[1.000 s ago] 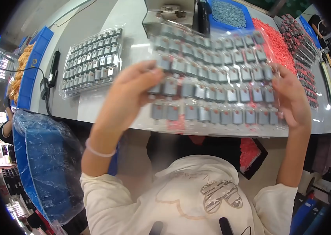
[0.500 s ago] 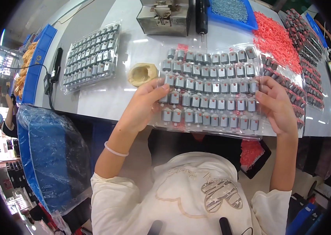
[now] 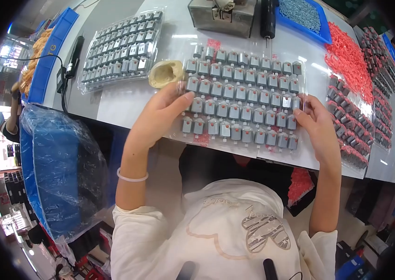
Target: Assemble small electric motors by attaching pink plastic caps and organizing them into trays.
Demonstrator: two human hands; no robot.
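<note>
A clear plastic tray (image 3: 241, 95) filled with rows of small grey motors lies on the white table (image 3: 122, 100) in front of me. My left hand (image 3: 160, 114) holds the tray's left edge, fingers spread over its near-left corner. My right hand (image 3: 316, 123) grips the tray's right edge, thumb on top. Small red parts (image 3: 213, 44) lie under the tray at its far side.
A second tray of motors (image 3: 120, 46) sits at the far left, a beige tape roll (image 3: 165, 73) beside my left hand. A metal fixture (image 3: 223, 16), a blue bin of screws (image 3: 302, 11), a heap of red parts (image 3: 351, 58) and more motor trays (image 3: 351, 135) lie right. A blue bagged bin (image 3: 62, 168) stands at left.
The tray, held up close to my face a second ago, has come down and away from me and now rests flat on the table. Both hands still hold its edges.
</note>
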